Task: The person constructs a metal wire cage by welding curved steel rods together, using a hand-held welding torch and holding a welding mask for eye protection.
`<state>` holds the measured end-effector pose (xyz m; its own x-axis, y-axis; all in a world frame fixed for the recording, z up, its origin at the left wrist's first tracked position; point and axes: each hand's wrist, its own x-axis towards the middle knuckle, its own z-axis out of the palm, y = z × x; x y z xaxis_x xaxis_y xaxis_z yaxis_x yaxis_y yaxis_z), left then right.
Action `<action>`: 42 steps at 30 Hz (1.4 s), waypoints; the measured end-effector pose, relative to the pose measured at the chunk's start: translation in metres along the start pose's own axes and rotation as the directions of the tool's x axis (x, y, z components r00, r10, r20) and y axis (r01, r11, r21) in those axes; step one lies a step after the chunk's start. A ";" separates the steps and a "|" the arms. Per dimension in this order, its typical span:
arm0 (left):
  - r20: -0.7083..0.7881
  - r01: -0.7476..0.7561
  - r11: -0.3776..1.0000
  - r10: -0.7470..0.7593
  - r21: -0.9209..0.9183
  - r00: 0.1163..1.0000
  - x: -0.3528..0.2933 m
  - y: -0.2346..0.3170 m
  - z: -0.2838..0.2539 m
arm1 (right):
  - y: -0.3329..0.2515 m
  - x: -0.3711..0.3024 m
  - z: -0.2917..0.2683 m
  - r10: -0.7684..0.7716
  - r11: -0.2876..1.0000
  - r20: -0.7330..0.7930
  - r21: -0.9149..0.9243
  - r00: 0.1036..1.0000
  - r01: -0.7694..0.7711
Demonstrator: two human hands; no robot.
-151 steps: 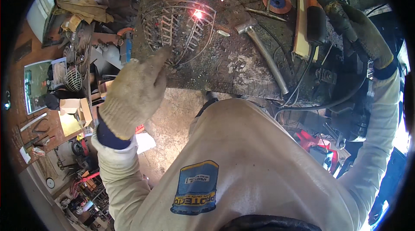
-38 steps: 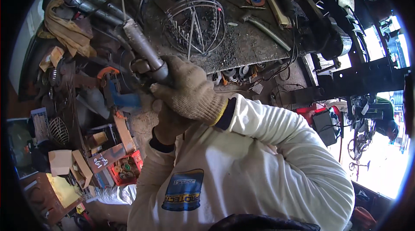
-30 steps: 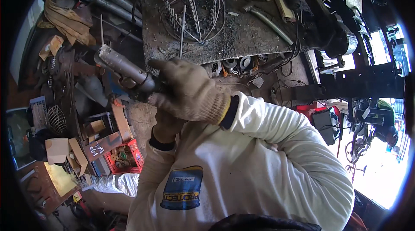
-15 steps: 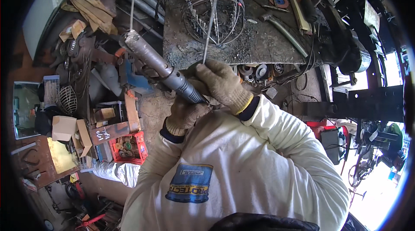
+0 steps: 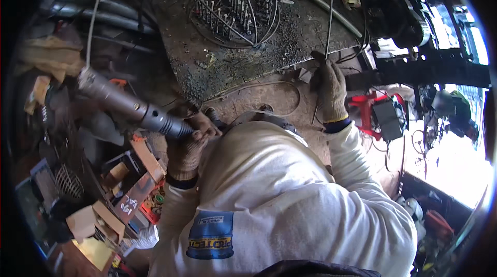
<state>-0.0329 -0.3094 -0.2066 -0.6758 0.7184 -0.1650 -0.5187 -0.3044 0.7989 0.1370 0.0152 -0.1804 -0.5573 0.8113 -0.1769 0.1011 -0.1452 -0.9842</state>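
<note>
My left hand [image 5: 185, 155], in a knitted work glove, is closed around the ribbed grip of a cylindrical electrode holder [image 5: 121, 100]. A thin welding rod juts up from the holder's far end. Off to the right, my gloved right hand [image 5: 331, 88] grips another thin welding rod [image 5: 330, 26], which stands nearly upright and sticks out above and below the fist. The two hands are well apart. Beyond them on the worktable [image 5: 207, 70] lies a round wire cage [image 5: 235, 5] with several short metal rods standing inside it.
Dark grit covers part of the tabletop, where a hammer-like tool with a metal handle [image 5: 336, 15] lies. Cardboard boxes [image 5: 96, 220] and scrap crowd the left. A cable [image 5: 269, 84] loops below the table edge. A red and black machine [image 5: 385, 116] stands at right.
My right hand has moved from beside the left hand out to the right, with the rod in it. The electrode holder has swung left and lower in view. The whole view has shifted.
</note>
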 end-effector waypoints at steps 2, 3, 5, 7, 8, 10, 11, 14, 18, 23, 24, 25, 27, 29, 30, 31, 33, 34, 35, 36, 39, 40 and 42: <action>0.052 0.059 0.998 -0.058 -0.011 0.997 0.007 0.010 -0.016 | 0.012 -0.014 0.008 0.060 0.993 -0.029 0.104 0.998 -0.057; 0.086 0.092 0.996 -0.091 -0.009 0.992 0.013 0.017 -0.024 | 0.016 -0.018 0.013 0.065 0.992 -0.054 0.108 0.996 -0.059; -0.050 0.205 0.978 -0.206 -0.030 0.977 0.017 0.021 -0.040 | 0.021 -0.026 0.021 0.064 0.997 -0.132 0.044 0.989 -0.059; -0.112 0.281 0.960 -0.278 0.012 0.954 0.022 0.041 -0.035 | 0.022 -0.036 0.032 0.067 0.994 -0.192 0.100 0.979 -0.049; -0.106 0.275 0.961 -0.277 -0.033 0.955 0.024 0.042 -0.038 | 0.023 -0.043 0.034 0.087 0.993 -0.167 0.091 0.982 -0.073; -0.098 0.241 0.963 -0.254 -0.122 0.962 0.030 0.044 -0.043 | 0.015 -0.055 0.041 0.114 0.993 -0.154 0.010 0.981 -0.114; -0.100 0.219 0.961 -0.238 -0.170 0.966 0.031 0.044 -0.044 | 0.017 -0.060 0.040 0.116 0.993 -0.154 0.018 0.981 -0.114; -0.113 0.243 0.904 -0.299 -0.351 0.948 0.042 0.047 -0.037 | 0.022 -0.064 0.029 0.193 0.980 -0.094 0.064 0.977 -0.188; 0.169 0.026 0.999 -0.034 0.047 0.985 0.048 0.044 0.002 | -0.013 -0.038 0.025 0.170 0.985 0.054 -0.041 0.984 -0.168; -0.061 0.041 0.999 -0.041 -0.001 0.997 0.044 0.061 0.024 | -0.096 -0.016 0.045 0.003 0.985 0.219 -0.167 0.976 0.035; -0.073 0.023 1.000 -0.023 -0.003 0.997 0.045 0.066 0.024 | -0.103 -0.014 0.041 0.011 0.978 0.274 -0.201 0.962 0.046; -0.008 0.023 0.999 -0.023 0.035 1.000 0.049 0.071 0.021 | -0.099 -0.013 0.037 0.002 0.978 0.288 -0.202 0.958 0.059; 0.047 0.020 0.997 -0.023 0.070 0.999 0.052 0.074 0.015 | -0.081 -0.017 0.033 -0.098 0.862 0.264 -0.459 0.960 0.214; 0.052 -0.012 1.000 0.012 0.009 0.999 0.053 0.068 0.008 | -0.078 -0.024 0.043 0.135 0.929 0.275 -0.371 0.952 -0.024; 0.066 0.006 1.000 -0.007 0.004 0.998 0.053 0.066 0.011 | -0.062 -0.035 0.058 0.189 0.908 0.431 -0.420 0.883 0.011; 0.043 0.041 0.998 -0.044 0.055 0.998 0.057 0.066 0.017 | -0.052 -0.041 0.075 0.237 0.884 0.572 -0.463 0.786 0.071; 0.026 0.077 0.990 -0.080 0.115 0.996 0.068 0.078 0.012 | -0.045 -0.076 0.104 0.265 0.913 0.401 -0.396 0.877 -0.095; 0.048 0.140 0.975 -0.150 0.175 0.988 0.073 0.082 0.005 | -0.043 -0.066 0.111 0.317 0.872 0.337 -0.472 0.887 -0.132; 0.069 0.200 0.951 -0.222 0.236 0.973 0.077 0.087 -0.004 | -0.052 -0.063 0.117 0.343 0.813 0.300 -0.570 0.890 -0.121; 0.142 0.137 0.962 -0.174 0.237 0.975 0.079 0.089 -0.011 | -0.050 -0.067 0.124 0.338 0.830 0.277 -0.538 0.899 -0.146; 0.230 0.095 0.989 -0.119 0.113 0.966 0.091 0.093 -0.031 | -0.036 -0.075 0.142 0.302 0.859 0.285 -0.495 0.909 -0.130; 0.197 0.159 0.971 -0.194 0.180 0.961 0.096 0.097 -0.036 | -0.034 -0.078 0.148 0.271 0.876 0.338 -0.475 0.901 -0.085; 0.231 0.203 0.958 -0.249 0.204 0.941 0.108 0.101 -0.049 | -0.035 -0.071 0.147 0.229 0.849 0.485 -0.523 0.844 0.070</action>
<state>-0.1839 -0.2933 -0.1723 -0.3858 0.8958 -0.2208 -0.5271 -0.0176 0.8496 0.0514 -0.1205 -0.1333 -0.8471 0.3764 -0.3753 0.4779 0.2302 -0.8477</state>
